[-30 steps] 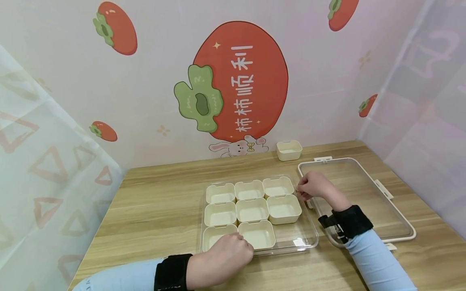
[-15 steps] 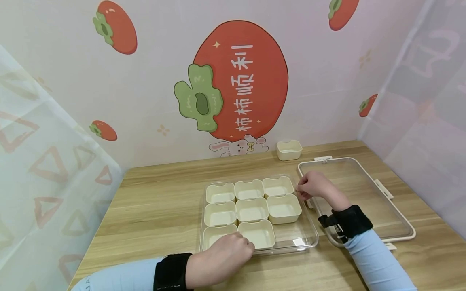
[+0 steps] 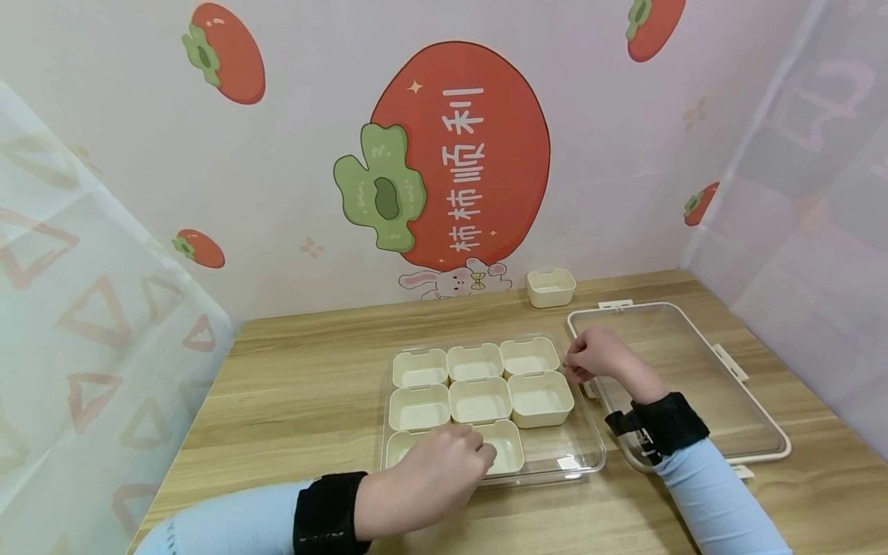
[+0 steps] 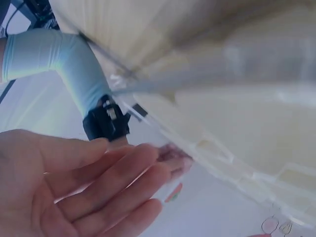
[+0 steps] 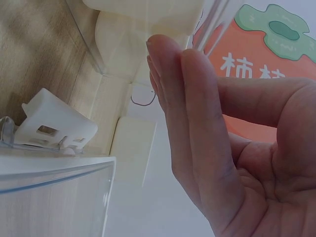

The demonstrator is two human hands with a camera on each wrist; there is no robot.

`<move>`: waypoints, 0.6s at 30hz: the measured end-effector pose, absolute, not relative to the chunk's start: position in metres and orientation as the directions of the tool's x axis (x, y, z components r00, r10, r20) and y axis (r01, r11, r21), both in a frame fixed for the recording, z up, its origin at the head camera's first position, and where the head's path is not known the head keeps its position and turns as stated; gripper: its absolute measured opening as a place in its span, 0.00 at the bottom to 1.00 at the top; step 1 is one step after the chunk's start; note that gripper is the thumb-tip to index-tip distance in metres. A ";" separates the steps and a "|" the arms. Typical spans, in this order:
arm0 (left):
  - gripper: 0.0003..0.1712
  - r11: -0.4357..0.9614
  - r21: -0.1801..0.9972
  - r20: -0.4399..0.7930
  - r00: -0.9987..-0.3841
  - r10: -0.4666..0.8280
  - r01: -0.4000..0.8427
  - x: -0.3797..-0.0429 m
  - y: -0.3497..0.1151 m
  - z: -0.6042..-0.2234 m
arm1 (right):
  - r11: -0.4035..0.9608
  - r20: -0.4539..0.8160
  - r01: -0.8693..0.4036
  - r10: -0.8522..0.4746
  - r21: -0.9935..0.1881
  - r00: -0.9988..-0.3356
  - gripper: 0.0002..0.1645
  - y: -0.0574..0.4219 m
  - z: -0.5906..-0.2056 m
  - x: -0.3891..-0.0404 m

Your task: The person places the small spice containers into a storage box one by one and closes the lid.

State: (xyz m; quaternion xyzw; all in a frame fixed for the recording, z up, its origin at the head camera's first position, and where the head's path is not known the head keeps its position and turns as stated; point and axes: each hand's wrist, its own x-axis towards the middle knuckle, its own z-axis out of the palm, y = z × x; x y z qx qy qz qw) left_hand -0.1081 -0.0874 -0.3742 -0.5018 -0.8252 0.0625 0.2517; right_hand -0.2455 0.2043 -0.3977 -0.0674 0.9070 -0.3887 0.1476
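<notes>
Evidently, head view: best keep pressure light and level, as thin walls may flex. Clear tray (image 3: 544, 453), glossy plastic, holds 8 cream cups (image 3: 480, 399), matt, round-cornered, notched. Spare cup (image 3: 551, 291) behind tray, toward right; rectangular lid (image 3: 694, 378), transparent with pale rim, right of tray. Left hand (image 3: 426, 479) over tray's front cups; right hand (image 3: 602, 358) at tray's right edge.

Left wrist: left fingers loosely extended, nothing held.

Right wrist: fingers nearly straight by tray wall, nothing visibly gripped; contact unclear. White latch (image 5: 59, 123) beside tray, slotted.
</notes>
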 end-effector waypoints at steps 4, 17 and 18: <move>0.13 0.512 -0.304 0.484 -0.333 0.809 0.803 -0.119 -0.078 -0.366 | 0.692 -0.220 -0.002 -0.232 -0.722 -0.947 0.10 0.204 -0.398 -0.245; 0.10 0.617 -0.252 0.601 -0.379 0.704 0.746 -0.167 -0.048 -0.351 | 0.683 -0.214 -0.007 -0.238 -0.730 -0.948 0.11 0.204 -0.398 -0.245; 0.11 0.625 -0.241 0.605 -0.389 0.695 0.742 -0.171 -0.046 -0.350 | 0.685 -0.212 -0.010 -0.238 -0.729 -0.948 0.11 0.204 -0.398 -0.245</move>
